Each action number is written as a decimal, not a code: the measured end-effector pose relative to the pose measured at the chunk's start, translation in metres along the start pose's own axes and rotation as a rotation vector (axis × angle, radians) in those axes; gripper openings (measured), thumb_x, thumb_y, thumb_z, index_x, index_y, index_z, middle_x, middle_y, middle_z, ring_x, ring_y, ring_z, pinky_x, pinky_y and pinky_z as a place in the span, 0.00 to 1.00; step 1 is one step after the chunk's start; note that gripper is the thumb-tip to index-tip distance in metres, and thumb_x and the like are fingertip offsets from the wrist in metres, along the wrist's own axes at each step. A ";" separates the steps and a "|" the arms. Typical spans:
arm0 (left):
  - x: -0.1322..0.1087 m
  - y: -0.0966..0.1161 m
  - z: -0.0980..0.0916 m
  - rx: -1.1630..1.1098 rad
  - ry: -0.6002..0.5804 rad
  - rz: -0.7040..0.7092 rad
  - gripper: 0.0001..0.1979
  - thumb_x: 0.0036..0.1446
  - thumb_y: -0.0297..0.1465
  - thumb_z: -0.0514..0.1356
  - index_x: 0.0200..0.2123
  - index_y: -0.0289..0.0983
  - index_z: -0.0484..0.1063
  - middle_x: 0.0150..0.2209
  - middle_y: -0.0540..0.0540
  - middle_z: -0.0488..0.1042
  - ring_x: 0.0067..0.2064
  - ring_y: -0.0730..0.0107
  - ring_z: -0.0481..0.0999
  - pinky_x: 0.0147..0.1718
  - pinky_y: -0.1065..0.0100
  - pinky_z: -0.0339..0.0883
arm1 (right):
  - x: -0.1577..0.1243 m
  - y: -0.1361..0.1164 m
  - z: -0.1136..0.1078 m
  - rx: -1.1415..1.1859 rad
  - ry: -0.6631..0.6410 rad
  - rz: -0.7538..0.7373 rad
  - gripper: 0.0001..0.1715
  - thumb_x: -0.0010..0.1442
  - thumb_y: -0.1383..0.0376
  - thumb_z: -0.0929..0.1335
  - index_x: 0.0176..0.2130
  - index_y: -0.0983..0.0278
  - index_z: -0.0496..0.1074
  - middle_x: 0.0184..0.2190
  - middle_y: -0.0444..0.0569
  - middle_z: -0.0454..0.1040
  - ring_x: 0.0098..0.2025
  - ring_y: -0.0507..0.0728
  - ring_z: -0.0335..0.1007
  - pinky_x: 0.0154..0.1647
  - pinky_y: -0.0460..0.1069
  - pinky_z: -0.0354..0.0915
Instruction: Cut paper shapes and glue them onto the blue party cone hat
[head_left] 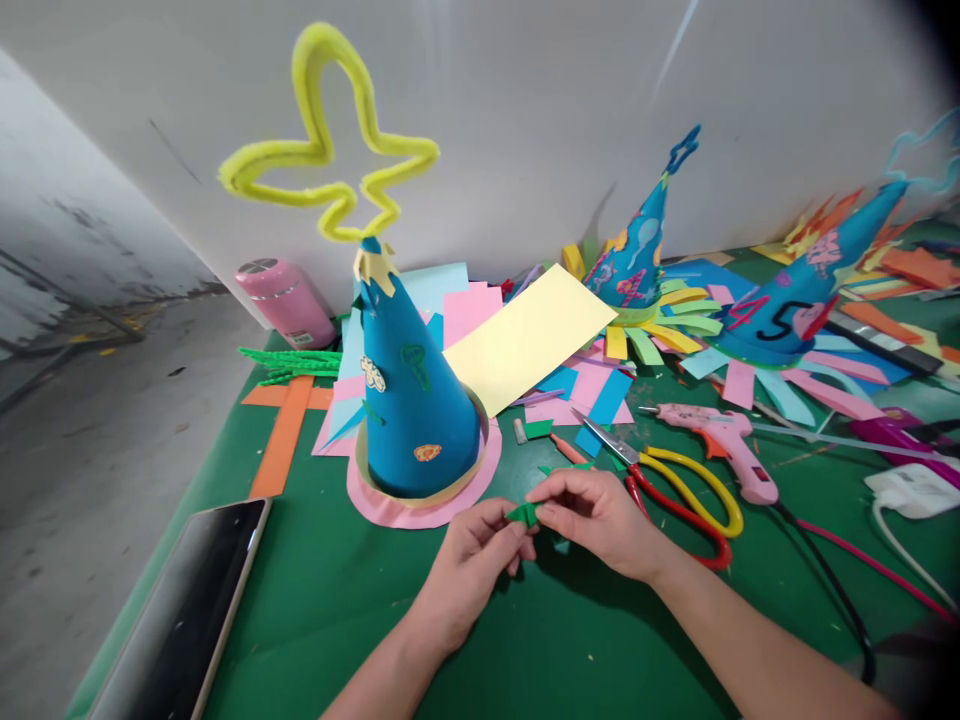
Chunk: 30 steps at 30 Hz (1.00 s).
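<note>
Between my two hands is a small piece of green paper, pinched from both sides over the table. My left hand grips it between thumb and fingers, and my right hand holds its other end with the fingertips. Just beyond them stands a blue cone party hat with a pink brim, stickers and a yellow pipe-cleaner shape on its tip. Close to my right hand lie scissors with red and yellow handles, blades slightly apart. Small green paper scraps are scattered near the blades.
A pink glue gun lies right of the scissors, its cord running to the front. At left are a phone, orange paper strips and a pink bottle. Two more blue hats and coloured paper stand behind, against the wall.
</note>
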<state>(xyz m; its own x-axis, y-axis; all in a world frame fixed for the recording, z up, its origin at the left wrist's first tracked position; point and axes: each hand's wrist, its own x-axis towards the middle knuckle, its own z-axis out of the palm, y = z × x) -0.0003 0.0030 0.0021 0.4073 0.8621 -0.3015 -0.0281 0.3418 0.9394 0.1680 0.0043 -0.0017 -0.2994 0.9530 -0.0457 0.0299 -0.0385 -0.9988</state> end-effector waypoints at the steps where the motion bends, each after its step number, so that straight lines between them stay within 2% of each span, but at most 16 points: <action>1: 0.000 0.000 0.000 0.011 0.003 0.009 0.08 0.50 0.33 0.58 0.27 0.33 0.70 0.21 0.51 0.68 0.22 0.78 0.61 0.22 0.75 0.52 | 0.000 0.000 0.000 -0.014 0.000 -0.002 0.07 0.54 0.64 0.67 0.34 0.66 0.71 0.27 0.45 0.71 0.26 0.50 0.65 0.25 0.45 0.61; 5: -0.001 0.000 0.002 0.085 0.033 0.011 0.09 0.49 0.34 0.60 0.25 0.33 0.69 0.20 0.52 0.67 0.22 0.78 0.61 0.21 0.75 0.53 | 0.000 0.000 0.000 -0.056 0.002 -0.019 0.07 0.54 0.64 0.67 0.34 0.65 0.71 0.24 0.44 0.69 0.24 0.49 0.62 0.22 0.44 0.60; 18: -0.002 0.003 0.006 0.178 0.123 0.049 0.14 0.49 0.37 0.59 0.19 0.34 0.66 0.18 0.52 0.65 0.20 0.78 0.60 0.20 0.75 0.52 | 0.000 -0.001 0.005 -0.033 0.018 0.006 0.09 0.55 0.62 0.65 0.34 0.65 0.70 0.26 0.44 0.68 0.25 0.50 0.61 0.25 0.45 0.59; 22: -0.001 0.002 0.006 0.137 0.122 0.044 0.13 0.49 0.37 0.60 0.19 0.34 0.66 0.17 0.52 0.65 0.20 0.79 0.59 0.19 0.75 0.50 | 0.000 -0.001 0.006 -0.009 0.021 0.024 0.09 0.55 0.62 0.65 0.35 0.65 0.70 0.26 0.44 0.68 0.26 0.50 0.61 0.25 0.45 0.59; 27: 0.001 -0.005 0.003 -0.018 0.108 0.049 0.11 0.50 0.35 0.60 0.23 0.34 0.67 0.17 0.53 0.66 0.20 0.80 0.57 0.19 0.75 0.48 | 0.000 0.001 0.008 0.075 -0.003 0.011 0.13 0.57 0.60 0.64 0.41 0.64 0.68 0.27 0.43 0.67 0.28 0.50 0.62 0.27 0.45 0.59; 30: 0.002 -0.009 0.002 -0.078 0.095 0.057 0.10 0.50 0.35 0.60 0.24 0.33 0.68 0.18 0.53 0.66 0.20 0.80 0.57 0.20 0.75 0.47 | 0.001 0.002 0.010 0.058 -0.010 0.006 0.11 0.55 0.59 0.65 0.36 0.64 0.68 0.24 0.42 0.66 0.27 0.50 0.61 0.26 0.45 0.57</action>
<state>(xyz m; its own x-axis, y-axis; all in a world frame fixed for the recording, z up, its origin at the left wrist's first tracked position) 0.0024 0.0011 -0.0069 0.3150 0.9113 -0.2651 -0.1216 0.3158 0.9410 0.1578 0.0020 -0.0037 -0.3087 0.9498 -0.0518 -0.0234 -0.0620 -0.9978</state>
